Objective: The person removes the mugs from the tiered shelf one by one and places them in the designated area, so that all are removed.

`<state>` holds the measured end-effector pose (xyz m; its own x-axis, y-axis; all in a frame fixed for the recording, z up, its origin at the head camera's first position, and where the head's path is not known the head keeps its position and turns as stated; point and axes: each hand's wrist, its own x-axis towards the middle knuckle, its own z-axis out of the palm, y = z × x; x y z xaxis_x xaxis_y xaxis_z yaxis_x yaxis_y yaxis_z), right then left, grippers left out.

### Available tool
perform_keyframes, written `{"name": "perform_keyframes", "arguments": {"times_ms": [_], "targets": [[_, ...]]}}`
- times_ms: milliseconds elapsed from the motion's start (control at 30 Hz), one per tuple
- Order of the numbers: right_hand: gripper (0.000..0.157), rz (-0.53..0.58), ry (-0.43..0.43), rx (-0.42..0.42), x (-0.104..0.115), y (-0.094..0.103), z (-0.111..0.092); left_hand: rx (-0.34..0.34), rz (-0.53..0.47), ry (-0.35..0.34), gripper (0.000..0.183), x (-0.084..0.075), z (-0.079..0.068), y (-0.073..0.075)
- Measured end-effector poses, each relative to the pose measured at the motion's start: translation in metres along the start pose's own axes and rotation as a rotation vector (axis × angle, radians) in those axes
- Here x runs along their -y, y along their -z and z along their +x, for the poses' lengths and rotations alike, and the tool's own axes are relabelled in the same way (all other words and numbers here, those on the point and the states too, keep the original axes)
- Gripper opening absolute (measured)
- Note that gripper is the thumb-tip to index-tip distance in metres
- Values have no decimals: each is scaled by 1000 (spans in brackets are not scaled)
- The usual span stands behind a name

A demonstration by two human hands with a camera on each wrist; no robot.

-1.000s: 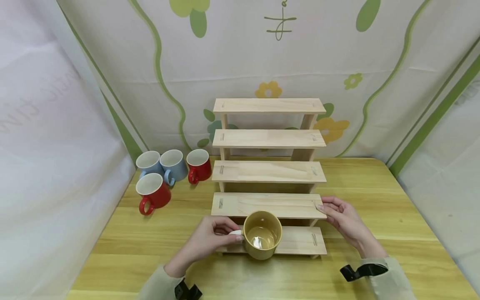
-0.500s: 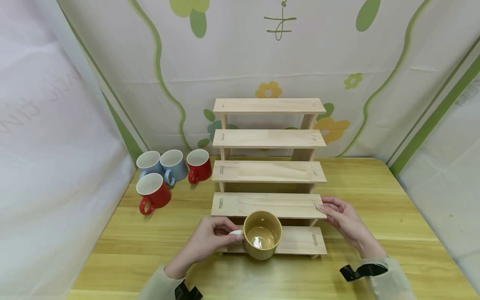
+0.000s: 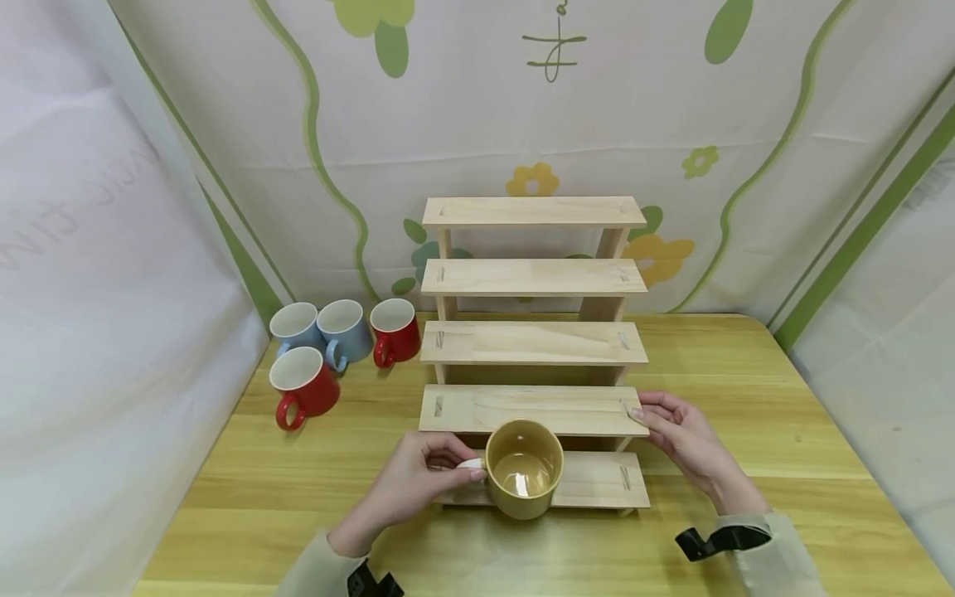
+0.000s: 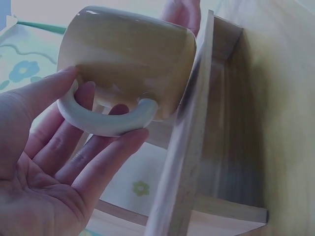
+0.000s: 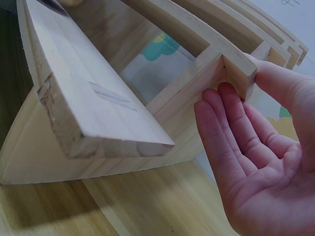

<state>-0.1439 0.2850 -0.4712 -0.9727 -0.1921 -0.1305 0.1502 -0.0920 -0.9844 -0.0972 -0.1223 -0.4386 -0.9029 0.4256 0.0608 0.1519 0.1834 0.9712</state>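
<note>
A mustard-yellow mug [image 3: 524,502] with a white handle [image 4: 108,123] is upright at the lowest step, its base appearing to touch that board. My left hand [image 3: 414,481] pinches the handle between thumb and fingers from the left. A pale wooden stepped display rack [image 3: 533,342] of several boards stands in the middle of the table. At its right side, my right hand [image 3: 688,444] grips the end of the second board from the bottom [image 3: 537,410]. In the right wrist view the thumb lies on that board's end and the fingers [image 5: 236,115] curl beneath it.
Two red mugs [image 3: 313,394] and two light-blue mugs [image 3: 349,342] stand grouped on the wooden table [image 3: 746,373], left of the rack. A white fabric backdrop [image 3: 477,108] with flower prints rises behind, with fabric walls at both sides.
Hardly anything differs: the head view has shifted very slightly. Both hands keep their hold, the left on the mug's handle and the right on the board.
</note>
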Motion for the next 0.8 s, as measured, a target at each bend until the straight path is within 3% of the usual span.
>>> {"name": "perform_keyframes", "arguments": {"times_ms": [433,800], "targets": [[40,-19,-16,-12,0,0,1,40,-16,-12,11,-9,-6,17],[36,-13,-11,-16,1,-1,0,-32,-2,-93,9,-17,-17,51]]}}
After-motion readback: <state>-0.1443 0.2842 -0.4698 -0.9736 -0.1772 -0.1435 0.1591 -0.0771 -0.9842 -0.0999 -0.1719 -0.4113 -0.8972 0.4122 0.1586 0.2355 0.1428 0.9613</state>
